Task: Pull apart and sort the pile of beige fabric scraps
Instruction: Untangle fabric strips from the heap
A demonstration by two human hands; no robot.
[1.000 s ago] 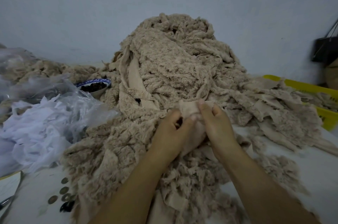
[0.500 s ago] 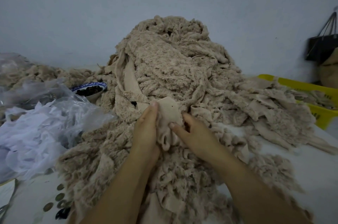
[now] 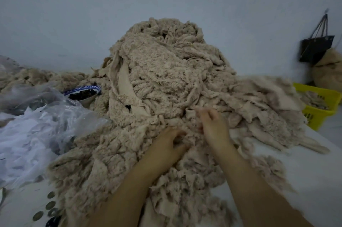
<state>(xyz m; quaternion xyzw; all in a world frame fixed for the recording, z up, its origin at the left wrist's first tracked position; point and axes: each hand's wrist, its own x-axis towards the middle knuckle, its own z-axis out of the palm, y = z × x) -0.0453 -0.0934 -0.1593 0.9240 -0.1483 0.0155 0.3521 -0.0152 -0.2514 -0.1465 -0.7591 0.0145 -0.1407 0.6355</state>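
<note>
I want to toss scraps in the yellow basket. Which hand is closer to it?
Right. The right hand is on the pile, left of the basket; the left hand sits further left and nearer the person.

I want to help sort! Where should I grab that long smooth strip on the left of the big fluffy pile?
Probably pinch the smooth strip at its upper stretch, reaching in from the left. There it lies bare and flat on the side of the beige pile, while its lower end tucks under fluffy scraps. Pull gently up and away.
</note>
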